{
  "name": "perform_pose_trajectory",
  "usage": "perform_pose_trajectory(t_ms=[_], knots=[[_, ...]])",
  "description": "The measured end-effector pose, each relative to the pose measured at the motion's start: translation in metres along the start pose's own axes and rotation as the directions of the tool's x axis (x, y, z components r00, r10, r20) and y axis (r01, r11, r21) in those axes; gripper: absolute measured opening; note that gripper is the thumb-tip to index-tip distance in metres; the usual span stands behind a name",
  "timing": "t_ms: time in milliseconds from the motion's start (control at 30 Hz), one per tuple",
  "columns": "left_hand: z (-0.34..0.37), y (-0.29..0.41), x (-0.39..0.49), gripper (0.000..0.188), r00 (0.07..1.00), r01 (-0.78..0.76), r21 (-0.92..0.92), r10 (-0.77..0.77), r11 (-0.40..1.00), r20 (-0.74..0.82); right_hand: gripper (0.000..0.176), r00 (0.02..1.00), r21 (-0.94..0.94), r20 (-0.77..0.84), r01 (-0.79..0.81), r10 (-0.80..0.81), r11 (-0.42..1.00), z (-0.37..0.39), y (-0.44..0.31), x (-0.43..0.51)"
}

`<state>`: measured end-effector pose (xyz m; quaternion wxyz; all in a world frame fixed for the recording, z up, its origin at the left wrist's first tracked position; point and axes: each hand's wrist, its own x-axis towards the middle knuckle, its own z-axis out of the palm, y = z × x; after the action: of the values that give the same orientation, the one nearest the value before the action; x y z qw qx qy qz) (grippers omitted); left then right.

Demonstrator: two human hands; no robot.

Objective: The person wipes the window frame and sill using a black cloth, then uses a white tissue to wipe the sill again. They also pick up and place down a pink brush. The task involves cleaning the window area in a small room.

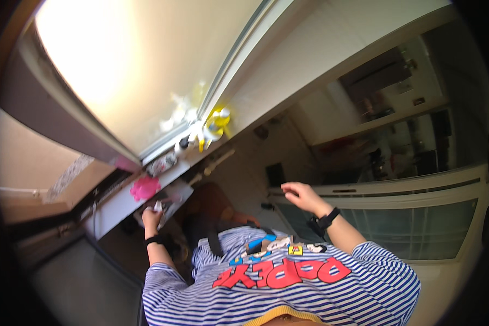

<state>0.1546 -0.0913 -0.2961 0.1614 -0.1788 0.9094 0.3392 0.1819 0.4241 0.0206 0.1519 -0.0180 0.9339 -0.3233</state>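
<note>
My left hand (151, 219) is closed around a small white thing (158, 206), too small to identify. It is beside a white ledge (118, 210), near a pink scalloped object (145, 188) lying on it. A pale, shiny flat panel (177, 198) shows just beyond this hand. My right hand (305, 198) is raised on the other side of my body, with fingers apart and nothing seen in it. Dark bands circle both wrists.
Along the ledge stand a white bottle with a dark cap (182, 146), a printed container (163, 164) and a yellow-and-white spray bottle (216, 124). Above them is a bright framed pane (146, 73). On the right is a pale-framed glass panel (411, 232); a dim cluttered shelf (391, 159) lies beyond.
</note>
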Motion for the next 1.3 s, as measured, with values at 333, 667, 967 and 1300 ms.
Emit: perform_pose_trajectory(t_ms=[333,667,967,1300], knots=[[-0.128,0.260,-0.110,0.022,0.774,0.145,-0.966,0.584,0.215,0.246,0.069,0.955,0.656,0.143,0.104,-0.259,0.748,0.036,-0.134,0.066],[-0.133,0.305,-0.110,0.040,0.853,-0.129,-0.937,0.518,0.325,0.063,0.033,0.342,-0.803,-0.496,0.170,-0.798,0.571,-0.115,-0.163,0.141],[-0.129,0.285,-0.120,0.038,0.903,-0.064,-0.949,0.423,0.309,0.077,0.020,0.501,-0.922,-0.377,-0.284,-0.779,0.263,-0.110,-0.108,0.214],[-0.145,0.271,-0.119,0.038,0.931,-0.007,-0.948,0.348,0.320,0.110,0.008,0.577,-0.991,-0.132,-0.073,-0.806,0.110,-0.143,-0.136,0.207]])
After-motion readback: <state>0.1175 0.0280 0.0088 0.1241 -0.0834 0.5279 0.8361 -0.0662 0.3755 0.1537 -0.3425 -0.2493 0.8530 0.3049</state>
